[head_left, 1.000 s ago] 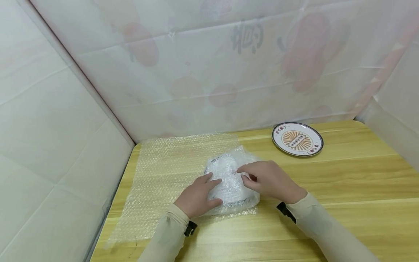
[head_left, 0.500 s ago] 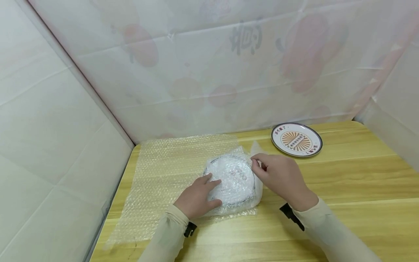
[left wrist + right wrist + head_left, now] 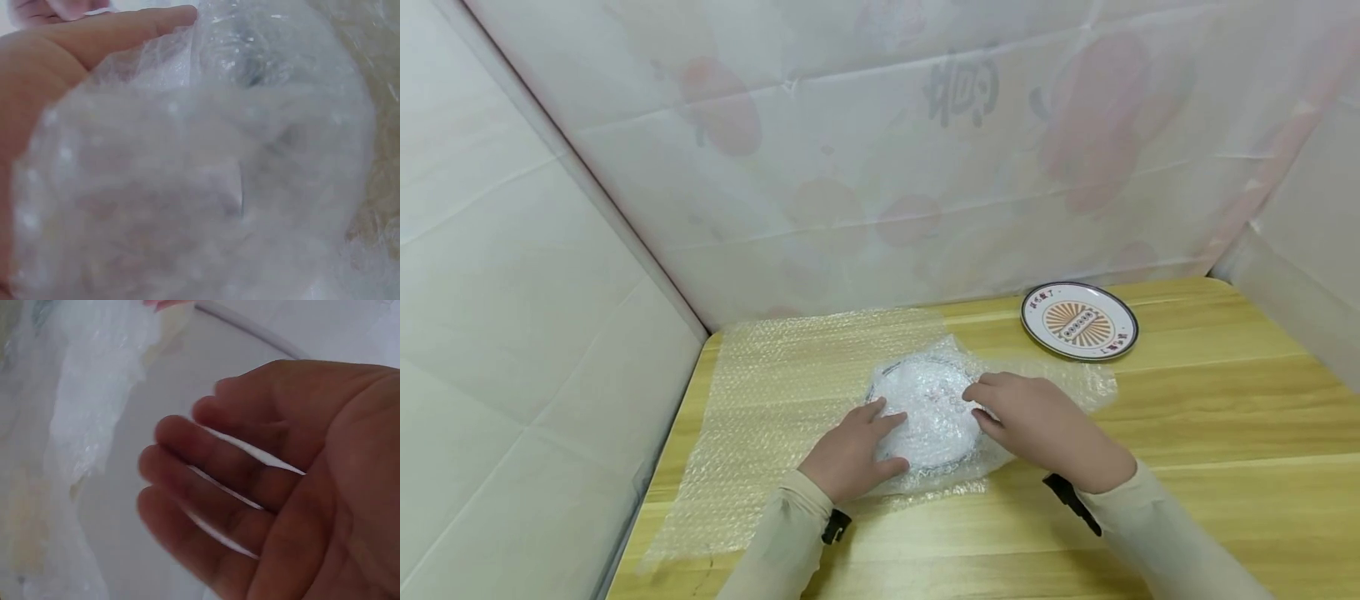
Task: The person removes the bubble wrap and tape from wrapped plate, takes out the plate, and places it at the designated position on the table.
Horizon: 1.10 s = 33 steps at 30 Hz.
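A round white plate (image 3: 934,421) with a dark rim line lies under bubble wrap (image 3: 782,400) on the wooden table. My left hand (image 3: 853,450) rests on the plate's left side, fingers spread over the plastic. In the left wrist view, cloudy bubble wrap (image 3: 187,187) fills most of the picture beside that hand (image 3: 37,94). My right hand (image 3: 1045,425) is over the plate's right edge, fingertips right at the wrap. The right wrist view shows its fingers (image 3: 212,519) loosely bent, with nothing between them. A wrap flap (image 3: 1093,385) stretches out on the table past this hand.
A second plate (image 3: 1079,321), white with an orange sunburst and dark rim, lies at the back right of the table (image 3: 1225,417). Pale printed fabric walls (image 3: 850,167) close off the back and sides. The wide wrap sheet reaches the table's left side.
My right hand has pulled the wrap flap off the plate to the right and let it go, then moved back to the plate's edge. The left hand has stayed in place.
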{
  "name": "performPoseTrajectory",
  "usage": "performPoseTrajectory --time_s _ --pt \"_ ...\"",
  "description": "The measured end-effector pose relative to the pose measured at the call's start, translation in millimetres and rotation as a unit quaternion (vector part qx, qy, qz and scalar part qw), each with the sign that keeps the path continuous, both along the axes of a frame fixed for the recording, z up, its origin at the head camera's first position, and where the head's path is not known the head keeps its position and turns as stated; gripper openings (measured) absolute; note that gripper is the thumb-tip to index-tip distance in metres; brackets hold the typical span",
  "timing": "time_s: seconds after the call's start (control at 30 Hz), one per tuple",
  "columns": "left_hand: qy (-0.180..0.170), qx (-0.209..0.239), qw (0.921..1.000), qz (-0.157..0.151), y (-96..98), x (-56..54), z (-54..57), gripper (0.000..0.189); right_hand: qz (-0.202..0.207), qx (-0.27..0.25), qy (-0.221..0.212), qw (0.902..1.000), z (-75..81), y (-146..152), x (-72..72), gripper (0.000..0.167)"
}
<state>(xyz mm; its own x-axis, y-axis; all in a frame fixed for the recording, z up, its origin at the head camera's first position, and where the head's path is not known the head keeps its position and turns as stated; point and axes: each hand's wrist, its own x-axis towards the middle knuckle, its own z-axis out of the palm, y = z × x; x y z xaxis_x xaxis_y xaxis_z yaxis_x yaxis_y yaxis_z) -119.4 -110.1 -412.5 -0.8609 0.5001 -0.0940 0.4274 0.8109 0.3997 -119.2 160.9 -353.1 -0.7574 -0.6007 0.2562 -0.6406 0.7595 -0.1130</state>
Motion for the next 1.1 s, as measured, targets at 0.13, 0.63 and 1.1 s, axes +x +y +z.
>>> performPoseTrajectory --time_s 0.13,0.63,1.1 --pt "-0.001 -0.002 1.0000 -0.002 -0.5 0.5 -0.3 0.067 -0.034 0.026 -0.042 0.9982 -5.9 6.8 -6.9 0.014" --pt "-0.003 -0.005 1.0000 -0.003 -1.0 -0.1 -0.7 0.067 -0.033 0.041 -0.154 0.9867 -24.5 19.7 -23.6 0.018" --pt "-0.005 -0.007 1.0000 -0.002 -0.4 0.8 1.2 0.067 -0.001 0.018 -0.148 0.9888 -24.4 14.4 -19.4 0.019"
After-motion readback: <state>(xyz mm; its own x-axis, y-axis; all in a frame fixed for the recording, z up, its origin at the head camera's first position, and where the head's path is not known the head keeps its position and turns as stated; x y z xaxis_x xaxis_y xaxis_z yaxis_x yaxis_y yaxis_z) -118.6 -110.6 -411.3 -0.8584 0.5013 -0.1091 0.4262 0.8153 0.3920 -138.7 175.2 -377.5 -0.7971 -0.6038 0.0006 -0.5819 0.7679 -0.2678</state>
